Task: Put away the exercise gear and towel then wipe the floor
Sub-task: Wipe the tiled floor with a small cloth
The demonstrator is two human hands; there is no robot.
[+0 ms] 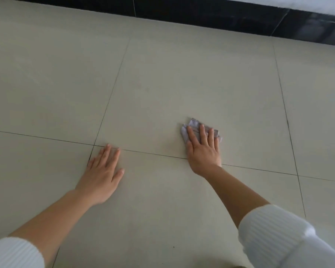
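Head view, looking down: the right hand (203, 149) lies flat on a small crumpled grey cloth (193, 123), palm down. Its fingers (202, 132) are straight and slightly spread across the fabric, pressing it to the floor (182, 84) rather than curling round it. The cloth's edges show beyond the fingertips and beside the thumb. The left hand (103, 175) rests palm down on bare tile, well apart from the cloth, with its fingers (108, 151) straight and close together and the thumb held out to the side. It holds nothing.

Both forearms are bare and reach forward from the lower corners. A white ribbed sleeve is pushed up on the right arm (275, 233) and another on the left arm (12, 252).

The floor is laid with large pale beige tiles. A dark grout line (153, 153) runs across between the hands, passing just under the left fingertips and beneath the heel of the right hand. A second line (112, 89) crosses it just beside the left hand and runs away toward the wall, and a third (286, 117) runs the same way to the right of the cloth. A tiny dark speck (173, 247) sits on the tile between the forearms.

Along the far edge of the floor runs a glossy black skirting (220, 16), with a white surface (298, 2) above it at the upper right.
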